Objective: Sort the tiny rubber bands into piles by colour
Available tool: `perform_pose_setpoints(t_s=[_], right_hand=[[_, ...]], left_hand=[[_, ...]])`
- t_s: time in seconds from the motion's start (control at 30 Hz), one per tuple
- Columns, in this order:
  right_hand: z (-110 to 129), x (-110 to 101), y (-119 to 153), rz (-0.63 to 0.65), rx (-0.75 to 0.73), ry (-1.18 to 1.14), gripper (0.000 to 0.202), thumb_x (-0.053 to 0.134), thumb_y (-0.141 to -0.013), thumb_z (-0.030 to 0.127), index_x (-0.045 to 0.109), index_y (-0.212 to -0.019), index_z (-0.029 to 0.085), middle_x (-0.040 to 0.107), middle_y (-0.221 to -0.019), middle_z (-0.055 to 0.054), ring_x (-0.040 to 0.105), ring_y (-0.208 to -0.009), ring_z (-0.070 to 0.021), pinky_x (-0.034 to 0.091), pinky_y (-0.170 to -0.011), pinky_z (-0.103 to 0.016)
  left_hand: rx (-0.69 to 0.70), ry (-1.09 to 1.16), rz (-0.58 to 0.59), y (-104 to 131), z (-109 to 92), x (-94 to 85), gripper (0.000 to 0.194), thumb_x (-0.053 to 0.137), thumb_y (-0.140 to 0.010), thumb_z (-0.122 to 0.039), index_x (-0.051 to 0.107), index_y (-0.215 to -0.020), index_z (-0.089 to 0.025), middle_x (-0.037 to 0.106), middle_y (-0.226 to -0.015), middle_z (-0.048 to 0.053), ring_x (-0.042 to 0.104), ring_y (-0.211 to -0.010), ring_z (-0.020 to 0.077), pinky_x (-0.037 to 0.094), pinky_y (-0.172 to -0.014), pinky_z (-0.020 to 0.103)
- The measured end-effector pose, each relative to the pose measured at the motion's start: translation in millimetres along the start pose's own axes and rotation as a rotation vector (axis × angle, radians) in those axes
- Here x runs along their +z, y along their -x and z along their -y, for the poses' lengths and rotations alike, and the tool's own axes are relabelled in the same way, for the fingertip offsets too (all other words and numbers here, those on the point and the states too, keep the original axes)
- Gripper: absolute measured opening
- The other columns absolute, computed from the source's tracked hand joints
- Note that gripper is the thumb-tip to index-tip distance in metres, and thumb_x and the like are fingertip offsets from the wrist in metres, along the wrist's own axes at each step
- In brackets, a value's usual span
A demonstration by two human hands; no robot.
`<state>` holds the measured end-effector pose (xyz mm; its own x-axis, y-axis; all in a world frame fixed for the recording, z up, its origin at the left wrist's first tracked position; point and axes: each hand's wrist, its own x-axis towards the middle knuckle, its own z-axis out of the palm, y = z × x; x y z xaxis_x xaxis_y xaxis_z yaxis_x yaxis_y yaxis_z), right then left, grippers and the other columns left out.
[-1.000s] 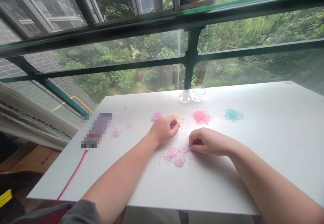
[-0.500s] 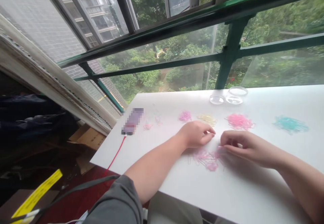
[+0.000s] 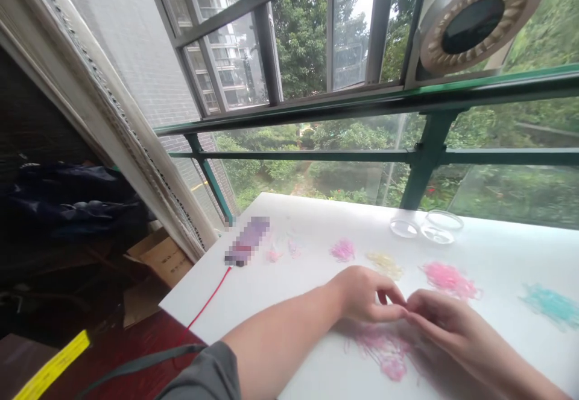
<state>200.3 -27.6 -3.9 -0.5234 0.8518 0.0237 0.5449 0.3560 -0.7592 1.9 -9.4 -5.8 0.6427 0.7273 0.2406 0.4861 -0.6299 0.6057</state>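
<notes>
Above the white table, the fingertips of my left hand [image 3: 368,296] and my right hand [image 3: 447,321] meet in a pinch. Whatever lies between them is too small and hidden to make out. Just below the hands is a loose pile of pale pink-lilac rubber bands [image 3: 384,352], partly covered by my left wrist and fingers. Beyond my fingers lie a pale yellow pile of bands [image 3: 384,263] and a bright pink pile [image 3: 451,280]. A violet-pink pile [image 3: 342,250] sits farther left, and a teal pile [image 3: 552,304] lies to the right.
Clear round dishes or lids [image 3: 438,233] stand at the table's back edge. A blurred-out phone-like object [image 3: 247,241] with a red cable [image 3: 208,298] lies at the left, beside small pinkish bits [image 3: 274,256]. A green railing [image 3: 316,155] and window run behind the table [image 3: 235,303].
My hands have come together, from slightly apart to fingertips touching. The camera has tilted up, so the table sits lower in view and a round fan-like device shows at top right.
</notes>
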Motion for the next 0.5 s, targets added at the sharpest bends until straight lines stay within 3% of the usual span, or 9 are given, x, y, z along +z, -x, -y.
perform_pose_setpoints(t_s=[0.27, 0.5], right_hand=[[-5, -6, 1, 0.03, 0.025, -0.071, 0.028, 0.05, -0.084, 0.044, 0.059, -0.079, 0.018, 0.058, -0.067, -0.003, 0.051, -0.061, -0.0155, 0.04, -0.057, -0.027], [5, -7, 1, -0.052, 0.022, -0.107, 0.018, 0.051, -0.083, 0.035, 0.055, -0.08, 0.018, 0.058, -0.069, -0.002, 0.05, -0.062, -0.0137, 0.04, -0.056, -0.026]], left_hand=[[0.001, 0.02, 0.006, -1, -5, -4.4, 0.018, 0.06, -0.076, -0.032, 0.067, -0.083, -0.017, 0.07, -0.078, 0.001, 0.062, -0.072, 0.0114, 0.047, -0.07, 0.022], [-0.01, 0.121, -0.035, 0, -4, -5.5, 0.012, 0.058, -0.075, -0.024, 0.065, -0.08, -0.015, 0.068, -0.075, 0.002, 0.059, -0.067, 0.0099, 0.047, -0.067, 0.021]])
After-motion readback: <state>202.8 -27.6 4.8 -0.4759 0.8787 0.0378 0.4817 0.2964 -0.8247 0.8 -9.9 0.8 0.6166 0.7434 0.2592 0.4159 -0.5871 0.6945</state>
